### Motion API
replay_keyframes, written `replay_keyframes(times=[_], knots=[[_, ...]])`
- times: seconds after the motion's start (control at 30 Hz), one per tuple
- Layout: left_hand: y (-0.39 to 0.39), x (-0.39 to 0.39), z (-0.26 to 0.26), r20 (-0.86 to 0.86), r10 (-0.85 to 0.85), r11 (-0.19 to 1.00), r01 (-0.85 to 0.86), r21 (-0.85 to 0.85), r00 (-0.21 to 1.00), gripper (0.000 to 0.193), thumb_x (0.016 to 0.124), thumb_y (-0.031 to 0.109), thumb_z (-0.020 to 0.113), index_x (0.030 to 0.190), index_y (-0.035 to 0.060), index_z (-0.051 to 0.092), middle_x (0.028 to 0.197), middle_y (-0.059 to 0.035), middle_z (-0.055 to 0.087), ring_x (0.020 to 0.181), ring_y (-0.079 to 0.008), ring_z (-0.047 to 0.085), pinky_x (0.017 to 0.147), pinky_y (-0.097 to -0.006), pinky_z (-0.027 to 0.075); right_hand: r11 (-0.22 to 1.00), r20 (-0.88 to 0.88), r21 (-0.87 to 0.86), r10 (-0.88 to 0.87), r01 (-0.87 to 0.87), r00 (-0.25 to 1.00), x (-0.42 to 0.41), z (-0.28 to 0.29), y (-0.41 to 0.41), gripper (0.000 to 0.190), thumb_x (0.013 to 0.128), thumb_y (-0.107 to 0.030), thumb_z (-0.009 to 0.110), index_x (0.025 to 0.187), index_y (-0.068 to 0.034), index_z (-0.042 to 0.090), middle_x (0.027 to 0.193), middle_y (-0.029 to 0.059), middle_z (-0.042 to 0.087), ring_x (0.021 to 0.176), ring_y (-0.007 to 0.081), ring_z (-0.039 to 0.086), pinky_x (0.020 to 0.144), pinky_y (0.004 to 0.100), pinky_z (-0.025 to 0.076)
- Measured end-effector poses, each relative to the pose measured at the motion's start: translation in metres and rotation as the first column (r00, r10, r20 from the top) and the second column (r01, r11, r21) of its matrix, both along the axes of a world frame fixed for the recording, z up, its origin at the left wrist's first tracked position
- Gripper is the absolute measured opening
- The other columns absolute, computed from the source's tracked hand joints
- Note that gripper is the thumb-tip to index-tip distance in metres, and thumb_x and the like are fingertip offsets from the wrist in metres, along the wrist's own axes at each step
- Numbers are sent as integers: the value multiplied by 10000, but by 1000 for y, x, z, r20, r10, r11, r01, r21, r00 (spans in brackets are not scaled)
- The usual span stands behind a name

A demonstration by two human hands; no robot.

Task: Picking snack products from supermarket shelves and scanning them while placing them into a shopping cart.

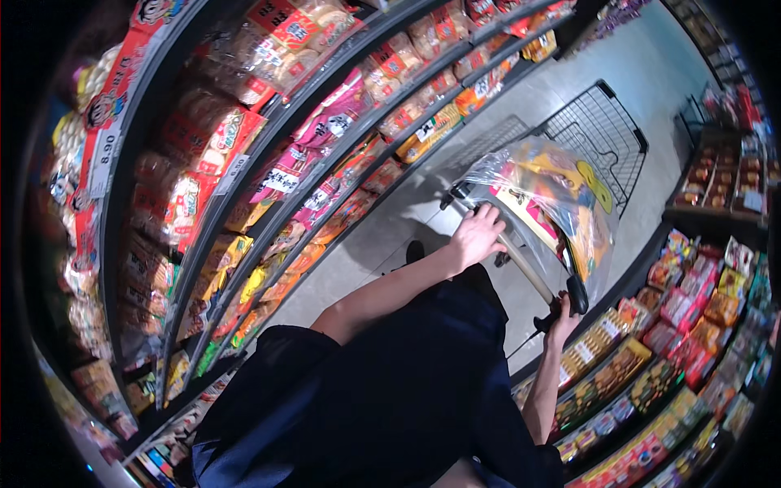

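Note:
A shopping cart with a black wire basket stands in front of me on the tiled floor. My left hand rests on the left end of its pale handlebar, with the fingers over the bar. At the bar's right end my right hand is wrapped round the black handle end. A large clear plastic bag lies over the near part of the cart, with colourful packages inside, one with a pink and white edge. The underside of both palms is hidden.
Tall shelves of packaged snacks with price tags run along the left. On the right a low tiered display holds many packets, with boxed goods farther up. Grey floor tiles lie between them. A dark shoe shows below my left arm.

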State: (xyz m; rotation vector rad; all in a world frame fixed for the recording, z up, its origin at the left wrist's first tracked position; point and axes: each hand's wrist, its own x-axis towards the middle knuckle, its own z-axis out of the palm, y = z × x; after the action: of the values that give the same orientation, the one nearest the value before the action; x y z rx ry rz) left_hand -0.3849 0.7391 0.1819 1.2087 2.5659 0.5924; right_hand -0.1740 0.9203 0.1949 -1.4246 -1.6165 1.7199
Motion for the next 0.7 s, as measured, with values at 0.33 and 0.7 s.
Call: replay_keyframes(times=[0.33,0.7], knots=[[48,-36,-14,-92,112,993,-109,44,989,511,756,434,575,1076,36,543,1178,-134,448,1133,-283,397,864,-405,412,996,94,62,63,-69,994,-49,-14,56,298,802,-266,623,886,20,624,746,49,605,651,110,548,601,241,440],[64,-43,-8,-128,140,984,-152,-91,982,541,790,414,558,1180,50,470,1213,-134,435,1221,-282,336,919,-397,386,992,53,75,97,-101,994,-59,-21,65,246,800,-211,635,920,3,621,740,14,599,666,78,517,617,224,413]])
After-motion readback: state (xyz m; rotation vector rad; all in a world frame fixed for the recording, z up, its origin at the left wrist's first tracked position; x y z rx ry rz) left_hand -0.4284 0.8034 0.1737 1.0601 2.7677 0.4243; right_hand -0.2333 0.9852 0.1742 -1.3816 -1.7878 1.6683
